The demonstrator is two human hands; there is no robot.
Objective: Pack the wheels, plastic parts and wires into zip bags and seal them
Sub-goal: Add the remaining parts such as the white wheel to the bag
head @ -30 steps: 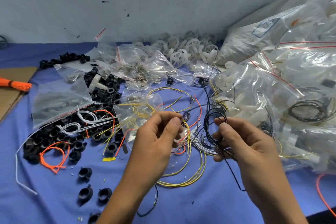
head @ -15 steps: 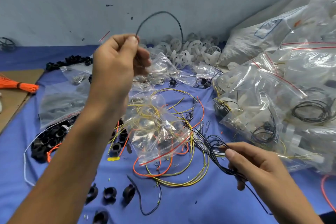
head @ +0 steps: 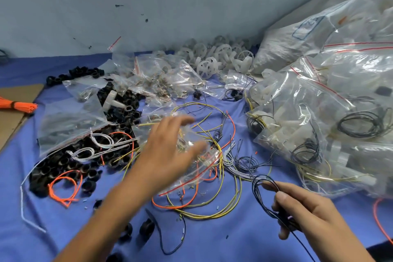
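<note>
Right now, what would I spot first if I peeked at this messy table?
A tangle of yellow and orange wires sprawls mid-table, with the left hand spread above it. The right hand holds looped black wire at the front right. Stuffed clear bags heap up on the right.

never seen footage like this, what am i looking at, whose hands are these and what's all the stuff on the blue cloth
There is no machine here. A person works with bare hands, and the single picture comes from a camera worn on their head, looking down. The left hand, blurred and with fingers spread, reaches over a clear zip bag. The right hand pinches a looped black wire. On the blue cloth lie loose yellow wires, orange wires, a pile of black rings, white spoked wheels at the back and filled bags heaped on the right.
</note>
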